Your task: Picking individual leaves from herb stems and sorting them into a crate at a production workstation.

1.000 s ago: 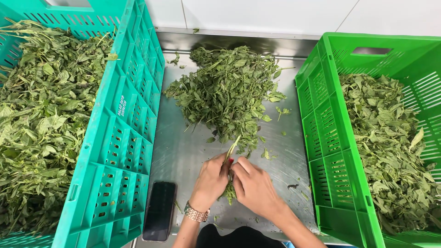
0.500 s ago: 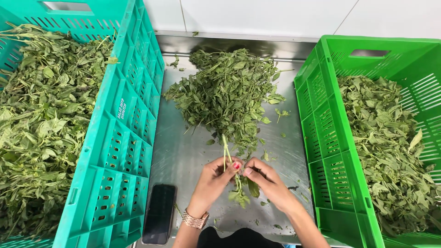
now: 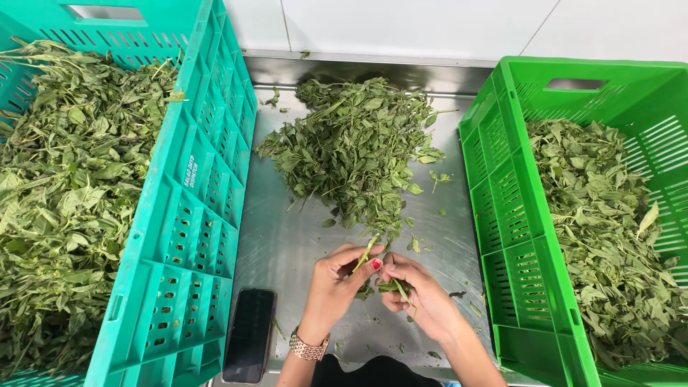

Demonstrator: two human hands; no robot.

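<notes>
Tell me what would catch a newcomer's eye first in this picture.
Two big plastic crates of green leaves frame the scene: a teal crate on the left, a bright green crate on the right. Between them on the steel table lies a leaf pile, and below it the left hand and right hand pinch a leafy sprig.

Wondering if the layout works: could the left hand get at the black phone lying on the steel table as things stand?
Probably yes. The phone lies flat on the table, just beside the left hand and wrist, with nothing between them. But that hand is pinching a herb sprig, so it would need to let go first.
</notes>
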